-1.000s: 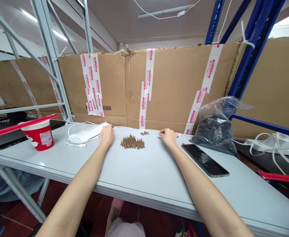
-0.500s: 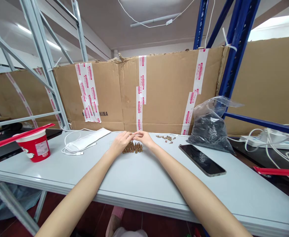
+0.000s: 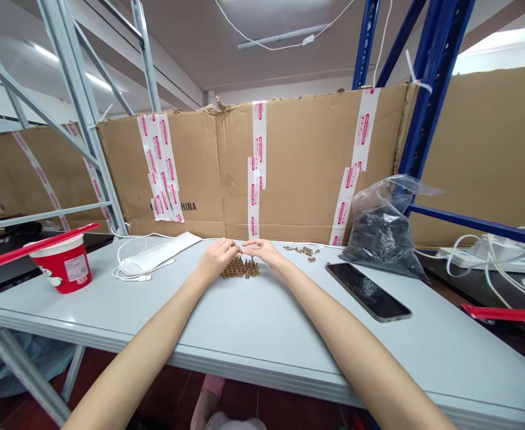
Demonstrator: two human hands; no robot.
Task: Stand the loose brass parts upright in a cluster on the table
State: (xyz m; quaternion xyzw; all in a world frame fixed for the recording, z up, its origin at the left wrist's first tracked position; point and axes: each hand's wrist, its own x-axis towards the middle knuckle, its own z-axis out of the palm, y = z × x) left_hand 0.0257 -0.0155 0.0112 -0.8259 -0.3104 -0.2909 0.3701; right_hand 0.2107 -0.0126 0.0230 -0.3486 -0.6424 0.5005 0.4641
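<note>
A tight cluster of small brass-coloured screws (image 3: 240, 270) stands upright on the grey table, tips up. My left hand (image 3: 218, 258) is at its far left side, fingers bent and pinched together. From the right my right hand (image 3: 263, 252) reaches over the back of the cluster, its fingertips close together and nearly meeting those of the left. Whatever the fingertips hold is too small to name. To the right of my right hand lies a loose scatter of similar small screws (image 3: 307, 251).
A black phone (image 3: 370, 291) lies at the right, before a clear bag of dark items (image 3: 381, 239). On the left are a red cup (image 3: 63, 266) and a white cable (image 3: 130, 272) beside a white sleeve (image 3: 163, 252). A cardboard wall (image 3: 302, 173) closes the back.
My hands have drawn slightly apart at the fingertips, showing a small gap between them. A few loose screws at the right of the scatter lie differently. The cluster stands in the same place.
</note>
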